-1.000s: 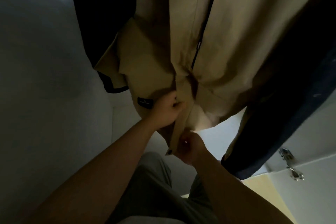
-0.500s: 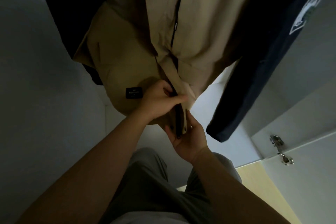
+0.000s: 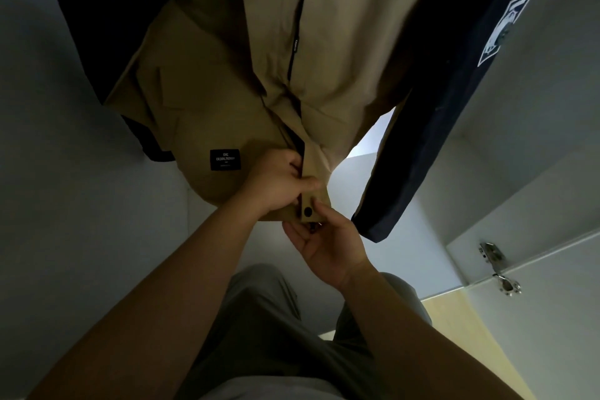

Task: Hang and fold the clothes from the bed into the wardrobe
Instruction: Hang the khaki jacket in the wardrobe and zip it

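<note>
From the head view, a tan jacket point(image 3: 227, 101) hangs in the wardrobe point(image 3: 81, 172) beside a navy garment point(image 3: 438, 127), the person's left hand point(image 3: 276, 182) holding its front edge in a closed grip and the right hand point(image 3: 328, 247) just below pinching the flap's bottom corner by a black snap point(image 3: 307, 212).

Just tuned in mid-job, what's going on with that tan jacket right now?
A person is working on the tan jacket, which hangs inside the wardrobe beside a navy garment. The left hand pinches the jacket's front edge just above the hem. The right hand holds the bottom corner of the front flap, with its thumb next to a black snap. The front looks open at the lower end, so they seem to be lining it up to fasten it.
</note>
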The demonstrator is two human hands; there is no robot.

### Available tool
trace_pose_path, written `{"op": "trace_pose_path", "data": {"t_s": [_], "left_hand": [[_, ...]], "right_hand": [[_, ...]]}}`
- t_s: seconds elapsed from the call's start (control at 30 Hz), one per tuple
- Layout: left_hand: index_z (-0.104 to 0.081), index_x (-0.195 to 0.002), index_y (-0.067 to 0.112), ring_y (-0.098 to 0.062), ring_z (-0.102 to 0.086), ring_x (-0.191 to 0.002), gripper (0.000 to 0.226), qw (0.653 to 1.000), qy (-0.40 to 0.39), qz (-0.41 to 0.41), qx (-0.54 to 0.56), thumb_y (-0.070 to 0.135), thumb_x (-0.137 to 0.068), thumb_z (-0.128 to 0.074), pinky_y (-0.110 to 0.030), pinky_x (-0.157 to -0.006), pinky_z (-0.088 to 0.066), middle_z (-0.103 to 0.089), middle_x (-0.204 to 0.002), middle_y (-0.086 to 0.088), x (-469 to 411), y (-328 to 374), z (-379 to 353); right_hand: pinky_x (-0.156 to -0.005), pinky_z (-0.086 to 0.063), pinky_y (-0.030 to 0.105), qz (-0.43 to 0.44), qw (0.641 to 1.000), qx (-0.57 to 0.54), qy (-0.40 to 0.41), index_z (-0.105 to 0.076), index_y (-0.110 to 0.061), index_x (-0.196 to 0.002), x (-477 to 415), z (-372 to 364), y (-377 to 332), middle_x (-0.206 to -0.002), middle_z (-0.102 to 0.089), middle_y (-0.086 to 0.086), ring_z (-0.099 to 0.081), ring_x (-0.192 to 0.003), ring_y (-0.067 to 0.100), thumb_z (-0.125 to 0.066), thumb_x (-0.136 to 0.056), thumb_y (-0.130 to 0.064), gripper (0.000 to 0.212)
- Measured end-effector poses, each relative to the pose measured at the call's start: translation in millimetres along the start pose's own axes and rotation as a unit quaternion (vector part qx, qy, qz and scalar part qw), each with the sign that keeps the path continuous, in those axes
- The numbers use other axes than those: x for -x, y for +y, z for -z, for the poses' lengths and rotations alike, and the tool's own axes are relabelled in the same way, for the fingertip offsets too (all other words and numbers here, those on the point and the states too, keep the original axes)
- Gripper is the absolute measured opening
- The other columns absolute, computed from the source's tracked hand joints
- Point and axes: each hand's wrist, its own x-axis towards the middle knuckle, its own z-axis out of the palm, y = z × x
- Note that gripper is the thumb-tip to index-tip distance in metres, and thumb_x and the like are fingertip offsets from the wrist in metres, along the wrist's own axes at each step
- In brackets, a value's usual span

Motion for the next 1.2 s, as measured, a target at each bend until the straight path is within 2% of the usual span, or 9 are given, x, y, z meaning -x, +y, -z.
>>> {"op": "trace_pose_path", "data": {"t_s": [0.13,0.27,0.4,0.63,0.77,0.9,1.03,1.13,1.2], "left_hand": [[-0.067,-0.084,0.023,-0.010,-0.072,-0.066,0.019,0.999,0.033,0.002,0.024,0.020,-0.077,-0.085,-0.025,-0.057,-0.056,-0.074,-0.073,0.006,-3.3,0.7,11.3],[-0.068,-0.085,0.019,-0.011,-0.071,-0.064,0.018,0.999,0.047,0.000,0.027,0.018,-0.078,-0.085,-0.026,-0.061,-0.055,-0.074,-0.070,0.002,-3.8,-1.8,15.7],[-0.069,-0.084,0.018,-0.007,-0.069,-0.062,0.016,0.997,0.066,0.001,0.025,0.017,-0.079,-0.084,-0.025,-0.062,-0.053,-0.073,-0.070,0.003,-4.2,-4.4,14.1],[-0.068,-0.081,0.021,-0.002,-0.067,-0.057,0.017,0.998,0.064,0.002,0.016,0.016,-0.078,-0.084,-0.023,-0.060,-0.051,-0.071,-0.068,0.007,-5.1,-9.0,12.9],[-0.068,-0.080,0.020,-0.002,-0.067,-0.058,0.016,0.998,0.059,0.007,0.009,0.018,-0.079,-0.084,-0.024,-0.061,-0.051,-0.071,-0.065,0.007,-4.6,-14.0,10.3],[-0.068,-0.079,0.021,-0.002,-0.067,-0.059,0.016,0.999,0.048,0.008,-0.017,0.021,-0.079,-0.084,-0.022,-0.061,-0.050,-0.071,-0.064,0.007,-4.0,-15.7,9.5],[-0.068,-0.079,0.019,0.000,-0.066,-0.057,0.016,0.998,0.045,0.017,-0.033,0.020,-0.079,-0.083,-0.018,-0.058,-0.048,-0.071,-0.062,0.007,-2.9,-15.8,8.5],[-0.068,-0.081,0.017,0.003,-0.064,-0.056,0.014,0.997,0.044,0.023,-0.052,0.020,-0.080,-0.082,-0.012,-0.053,-0.043,-0.071,-0.063,0.007,-2.1,-16.0,7.3],[-0.068,-0.083,0.018,-0.002,-0.067,-0.064,0.014,0.996,0.046,0.029,-0.076,0.019,-0.080,-0.082,-0.017,-0.057,-0.045,-0.072,-0.069,0.005,-2.4,-16.8,6.8]], "right_hand": [[-0.084,-0.059,0.040,-0.008,1.000,-0.018,0.009,-0.055,-0.001,-0.132,0.5,0.9,1.4,-0.126,-0.065,0.022,-0.067,-0.113,0.034,-0.073,-0.082,-0.005,0.053],[-0.079,-0.060,0.039,-0.016,0.999,-0.019,0.023,-0.054,0.003,-0.130,0.6,0.7,3.7,-0.122,-0.067,0.023,-0.070,-0.106,0.034,-0.074,-0.080,-0.001,0.054],[-0.081,-0.060,0.038,-0.011,1.000,-0.011,0.011,-0.054,0.002,-0.130,0.2,-0.1,3.2,-0.122,-0.067,0.023,-0.069,-0.107,0.033,-0.071,-0.081,0.001,0.052],[-0.082,-0.061,0.040,0.005,0.999,0.016,0.048,-0.057,0.001,-0.125,-2.6,-3.6,4.1,-0.118,-0.069,0.021,-0.070,-0.106,0.034,-0.071,-0.077,0.005,0.050],[-0.076,-0.061,0.038,0.012,0.997,0.028,0.069,-0.058,0.001,-0.123,-3.1,-2.0,5.6,-0.114,-0.071,0.021,-0.070,-0.103,0.035,-0.073,-0.074,0.005,0.051],[-0.071,-0.061,0.037,0.020,0.995,0.030,0.095,-0.059,0.001,-0.121,-4.4,2.3,9.2,-0.109,-0.073,0.019,-0.072,-0.098,0.034,-0.076,-0.071,0.004,0.052],[-0.066,-0.060,0.033,0.011,0.991,0.065,0.114,-0.060,-0.001,-0.115,-4.9,1.0,8.5,-0.096,-0.076,0.017,-0.075,-0.083,0.028,-0.075,-0.068,0.002,0.050],[-0.064,-0.060,0.032,0.016,0.987,0.087,0.135,-0.061,-0.001,-0.114,-7.6,2.6,8.8,-0.091,-0.076,0.015,-0.075,-0.077,0.026,-0.072,-0.077,0.005,0.039],[-0.066,-0.061,0.035,-0.002,0.981,0.101,0.165,-0.059,-0.001,-0.113,-11.4,5.5,8.4,-0.094,-0.075,0.018,-0.075,-0.080,0.028,-0.068,-0.084,0.007,0.031]]}}
